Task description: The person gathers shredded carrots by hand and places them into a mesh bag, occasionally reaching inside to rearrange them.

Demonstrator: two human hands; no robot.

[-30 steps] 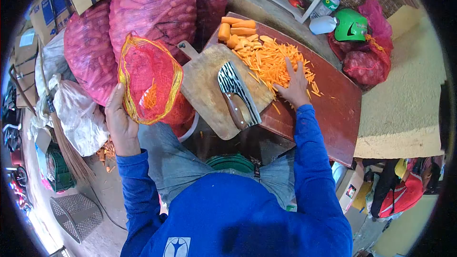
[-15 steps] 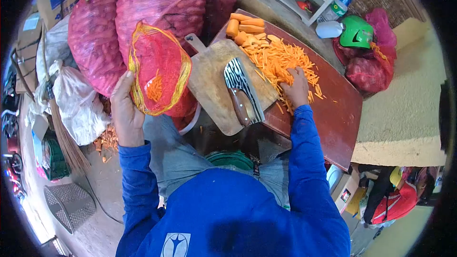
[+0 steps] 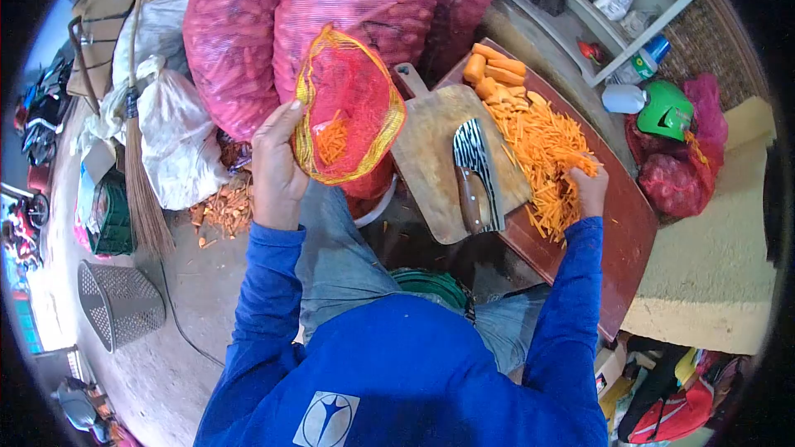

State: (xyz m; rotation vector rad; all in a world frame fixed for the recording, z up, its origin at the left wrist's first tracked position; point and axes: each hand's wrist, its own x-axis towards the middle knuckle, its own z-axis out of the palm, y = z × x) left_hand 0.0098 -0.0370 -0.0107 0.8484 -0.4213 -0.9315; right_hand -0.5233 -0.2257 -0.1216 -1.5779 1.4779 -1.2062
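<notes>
My left hand (image 3: 278, 165) grips the yellow rim of a red mesh bag (image 3: 373, 91), whose mouth faces up. A small heap of carrot strips (image 3: 333, 142) lies inside it. At the right edge of a large pile of cut carrot strips (image 3: 538, 145), my right hand (image 3: 590, 192) is closed around some strips, its fingertips partly hidden. Between the hands, a wooden cutting board (image 3: 422, 141) bears a knife (image 3: 479, 186) with a black-and-white striped blade and brown handle. Peeled carrot pieces (image 3: 501, 66) lie at the far end of the red table (image 3: 625, 257).
Large pink mesh sacks of carrots (image 3: 356, 8) stand beyond the bag. A white-rimmed bucket (image 3: 383, 207) sits below it. Peelings (image 3: 228, 211), a broom (image 3: 145, 174) and a grey basket (image 3: 122, 306) are on the left. A green helmet (image 3: 665, 110) is at right.
My right hand has moved to the pile's right edge and closed on some carrot strips. My left hand still holds the mesh bag. The view has turned, shifting the scene rightward.
</notes>
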